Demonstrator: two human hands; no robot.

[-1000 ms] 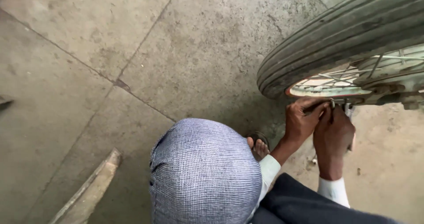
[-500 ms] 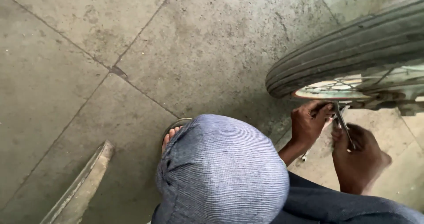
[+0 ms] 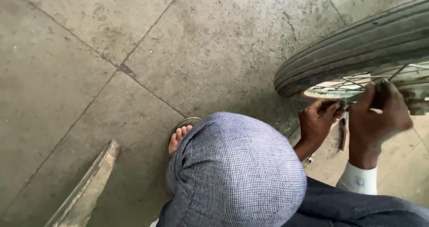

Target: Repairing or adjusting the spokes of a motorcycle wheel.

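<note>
Rubber tyre [image 3: 357,48], both hands [image 3: 317,126] seemingly gripping spokes [image 3: 353,81]

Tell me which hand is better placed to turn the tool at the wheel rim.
Probably the right hand: it wraps the top of the slim metal tool by the spokes. The left hand pinches a small part at the rim, seemingly steadying it.

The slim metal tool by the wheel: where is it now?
In the head view, right side: the slim metal tool hangs between the left hand and right hand, just under the grey ribbed tyre.
</note>
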